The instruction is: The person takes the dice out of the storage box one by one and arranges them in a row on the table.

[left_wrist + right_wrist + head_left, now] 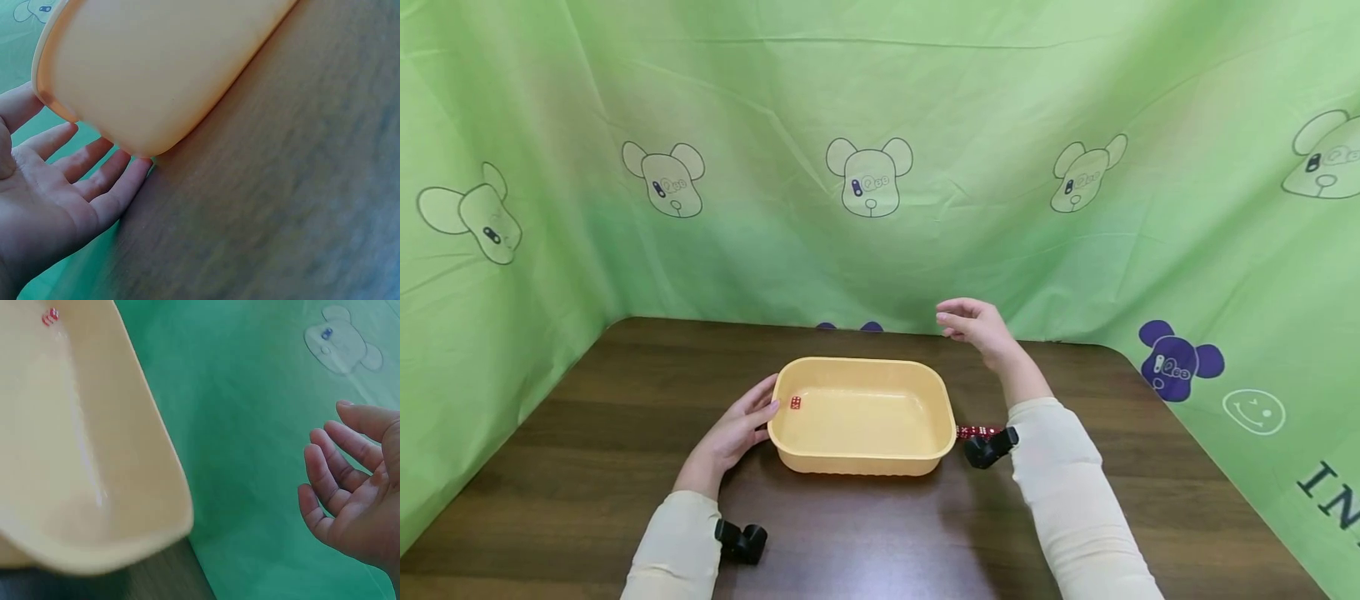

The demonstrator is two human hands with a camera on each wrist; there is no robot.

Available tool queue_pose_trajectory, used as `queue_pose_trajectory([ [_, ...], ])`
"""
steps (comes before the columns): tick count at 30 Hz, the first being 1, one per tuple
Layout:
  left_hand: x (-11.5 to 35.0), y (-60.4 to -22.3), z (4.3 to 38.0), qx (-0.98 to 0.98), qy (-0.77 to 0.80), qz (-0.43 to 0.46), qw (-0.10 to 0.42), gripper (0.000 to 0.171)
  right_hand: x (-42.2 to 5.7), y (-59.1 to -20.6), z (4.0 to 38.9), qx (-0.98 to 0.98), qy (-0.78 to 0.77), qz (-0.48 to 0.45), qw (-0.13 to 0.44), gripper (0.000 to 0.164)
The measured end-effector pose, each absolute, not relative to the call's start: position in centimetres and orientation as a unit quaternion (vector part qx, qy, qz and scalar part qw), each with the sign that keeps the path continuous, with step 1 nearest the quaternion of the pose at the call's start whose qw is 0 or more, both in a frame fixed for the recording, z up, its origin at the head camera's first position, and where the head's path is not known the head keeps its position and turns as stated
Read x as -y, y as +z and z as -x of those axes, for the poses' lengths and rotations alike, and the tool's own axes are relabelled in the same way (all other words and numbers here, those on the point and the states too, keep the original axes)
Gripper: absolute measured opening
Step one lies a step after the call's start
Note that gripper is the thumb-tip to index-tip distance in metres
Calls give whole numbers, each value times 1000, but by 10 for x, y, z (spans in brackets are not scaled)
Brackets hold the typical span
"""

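A yellow rectangular plastic basin [861,465] stands on the table, and one red die [795,402] lies inside it near the left end. My left hand [737,429] holds the basin by its left end, the thumb at the rim and the fingers along the outer wall. In the left wrist view the fingertips [140,164] touch the basin's wall [162,81]. My right hand [976,327] is in the air beyond the basin's back right corner, fingers loosely bent. Nothing is in its palm in the right wrist view.
Several red dice [977,432] lie close together beside the basin's right end, partly hidden by the black wrist camera [990,448]. The brown wooden table [595,467] ends at a green printed cloth [760,250] at the back and sides.
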State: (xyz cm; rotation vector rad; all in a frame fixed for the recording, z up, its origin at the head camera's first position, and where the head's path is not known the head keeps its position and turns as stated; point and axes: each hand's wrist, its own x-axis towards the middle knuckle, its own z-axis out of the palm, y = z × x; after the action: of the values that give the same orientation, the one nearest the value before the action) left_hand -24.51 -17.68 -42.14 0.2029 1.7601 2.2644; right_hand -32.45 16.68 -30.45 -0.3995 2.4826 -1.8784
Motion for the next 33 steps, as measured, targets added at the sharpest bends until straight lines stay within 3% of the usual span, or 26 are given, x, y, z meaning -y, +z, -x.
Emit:
queue_pose_trajectory([
  [33, 176, -421, 245, -610, 779, -69, 129, 53, -20, -349, 312, -756, -616, 183, 122, 29],
])
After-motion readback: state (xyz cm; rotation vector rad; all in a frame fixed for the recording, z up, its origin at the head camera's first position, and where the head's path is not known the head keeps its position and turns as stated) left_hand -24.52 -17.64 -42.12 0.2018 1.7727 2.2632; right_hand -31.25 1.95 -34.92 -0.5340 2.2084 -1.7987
